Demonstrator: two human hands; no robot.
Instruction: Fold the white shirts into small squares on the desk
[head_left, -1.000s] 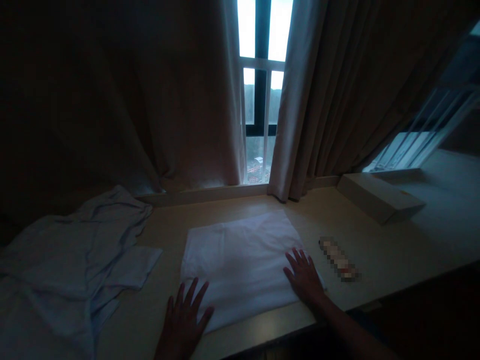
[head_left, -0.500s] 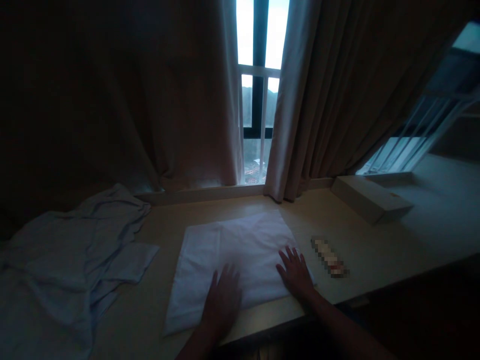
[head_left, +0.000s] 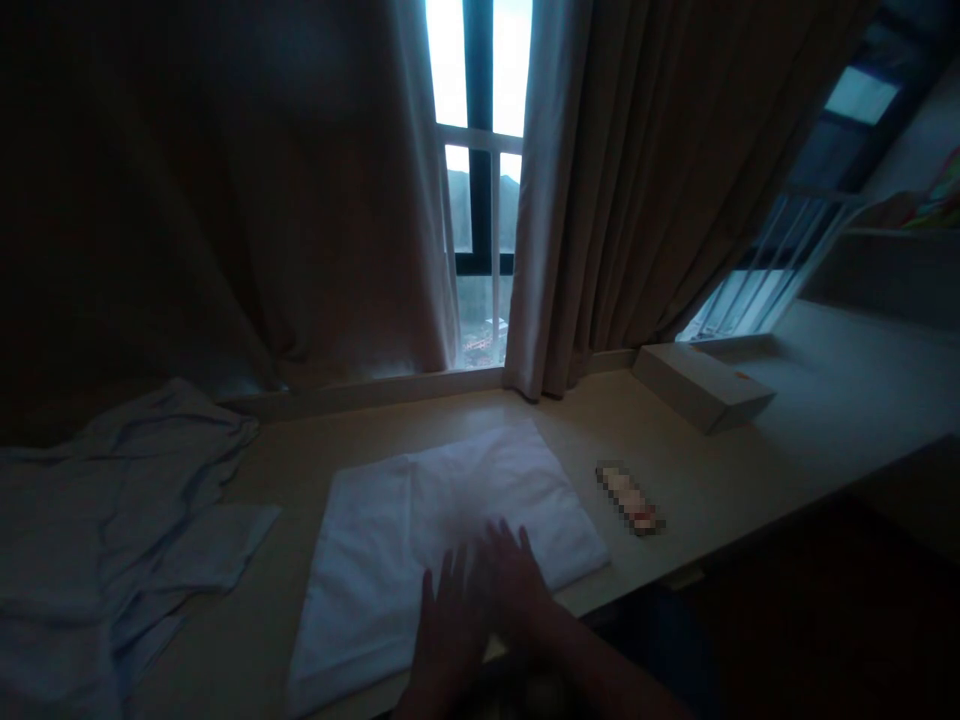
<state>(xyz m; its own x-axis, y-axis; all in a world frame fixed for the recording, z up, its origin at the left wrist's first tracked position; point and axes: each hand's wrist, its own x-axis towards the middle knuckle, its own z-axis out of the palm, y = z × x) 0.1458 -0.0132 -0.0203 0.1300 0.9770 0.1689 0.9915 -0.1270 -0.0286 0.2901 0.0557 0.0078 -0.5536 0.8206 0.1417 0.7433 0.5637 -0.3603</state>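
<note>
A folded white cloth (head_left: 375,560) lies flat on the pale desk (head_left: 315,440) in front of me, with soft creases across it. My left hand (head_left: 454,610) rests over its near edge, fingers stretched out and apart. Close beside it, my right hand (head_left: 517,575) lies over the near middle of the cloth, its fingers spread and a little blurred. The hands nearly touch, and neither grips anything. Whether both palms press on the fabric I cannot tell.
A crumpled heap of pale clothing (head_left: 142,500) covers the desk's left part. Right of the cloth lies a small pixelated item (head_left: 628,497). A white box (head_left: 701,385) stands farther back, by the brown curtains (head_left: 555,250) and window (head_left: 480,200). The desk's front edge runs along the right.
My right hand has slid left from the cloth's right edge to beside my left hand. The whole view has shifted, so the desk and its things appear farther left.
</note>
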